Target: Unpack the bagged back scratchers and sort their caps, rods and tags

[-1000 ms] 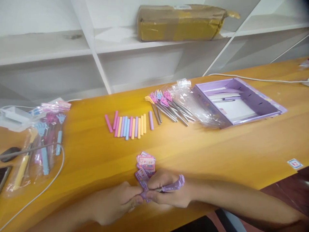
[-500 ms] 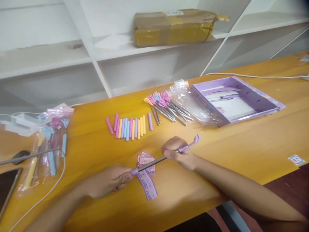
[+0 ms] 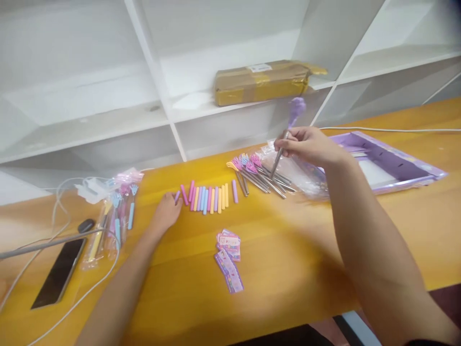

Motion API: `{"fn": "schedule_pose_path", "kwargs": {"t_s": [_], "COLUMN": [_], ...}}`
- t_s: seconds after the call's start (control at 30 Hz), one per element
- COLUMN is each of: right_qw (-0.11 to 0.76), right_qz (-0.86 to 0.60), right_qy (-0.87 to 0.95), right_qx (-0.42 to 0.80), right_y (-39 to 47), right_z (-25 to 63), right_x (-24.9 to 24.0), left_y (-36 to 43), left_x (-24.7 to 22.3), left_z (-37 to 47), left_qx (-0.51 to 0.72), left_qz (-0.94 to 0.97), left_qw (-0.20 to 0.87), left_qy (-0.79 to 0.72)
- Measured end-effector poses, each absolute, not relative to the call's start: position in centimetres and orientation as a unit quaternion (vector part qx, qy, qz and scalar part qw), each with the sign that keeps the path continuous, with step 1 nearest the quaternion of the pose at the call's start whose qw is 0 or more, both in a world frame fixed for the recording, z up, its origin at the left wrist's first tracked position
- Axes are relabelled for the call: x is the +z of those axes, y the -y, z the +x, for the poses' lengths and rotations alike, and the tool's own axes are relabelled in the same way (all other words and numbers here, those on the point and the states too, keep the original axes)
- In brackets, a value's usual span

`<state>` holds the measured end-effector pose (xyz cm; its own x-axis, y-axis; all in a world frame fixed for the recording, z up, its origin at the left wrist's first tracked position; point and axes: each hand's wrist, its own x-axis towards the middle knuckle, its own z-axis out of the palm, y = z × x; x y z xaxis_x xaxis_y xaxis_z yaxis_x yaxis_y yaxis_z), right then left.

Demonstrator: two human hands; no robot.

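Observation:
My right hand (image 3: 304, 144) is raised above the pile and pinches a metal back scratcher rod (image 3: 277, 163) with a purple hand-shaped head, blurred by motion. Its lower end is bare metal. Low on the table, my left hand (image 3: 168, 210) has its fingers around a small purple handle tube (image 3: 177, 196), beside the left end of a row of pink, yellow, blue and purple handle tubes (image 3: 209, 199). Below my right hand lie several metal scratcher rods (image 3: 266, 182) with coloured hand heads, heaped together. Printed cards (image 3: 229, 271) lie nearer to me, in the middle.
A purple tray box (image 3: 382, 158) and clear plastic bags (image 3: 306, 178) are at the right. Bagged scratchers (image 3: 117, 221), a phone (image 3: 59, 274) and white cables (image 3: 104, 281) lie at the left. A taped carton (image 3: 262, 84) rests on the shelf behind.
The purple handle has come off the rod. My left hand has moved it forward and left to the row; my right hand has lifted the rod toward the pile. The view has shifted.

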<state>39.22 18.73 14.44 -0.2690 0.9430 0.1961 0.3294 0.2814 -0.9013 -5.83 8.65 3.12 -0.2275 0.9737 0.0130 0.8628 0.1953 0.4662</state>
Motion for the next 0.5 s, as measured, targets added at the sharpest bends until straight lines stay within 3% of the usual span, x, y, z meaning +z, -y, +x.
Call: {"fn": "schedule_pose_path", "kwargs": {"t_s": [0.2,0.27,0.37,0.5], "right_qw": [0.098,0.038,0.026,0.082], "right_qz": [-0.623,-0.637,-0.628,-0.609], "right_qy": [0.756,0.757,0.765,0.772], "right_qx": [0.172,0.142,0.142,0.166], "right_y": [-22.4,-23.8,-25.4,-26.0], "right_z": [37.5,37.1,36.8,37.2], "right_x": [10.3,8.6,6.5,4.8], "left_y": [-9.5,-9.7,-10.1,-10.5], "left_x": [0.8,0.2,-0.3,-0.6], "left_z": [-5.0,-5.8,-7.3,-8.6], "left_qx": [0.238,0.263,0.305,0.343], "left_qz": [0.581,0.569,0.544,0.505], "left_qw": [0.114,0.109,0.114,0.130], "left_qy": [-0.770,-0.771,-0.773,-0.781]}}
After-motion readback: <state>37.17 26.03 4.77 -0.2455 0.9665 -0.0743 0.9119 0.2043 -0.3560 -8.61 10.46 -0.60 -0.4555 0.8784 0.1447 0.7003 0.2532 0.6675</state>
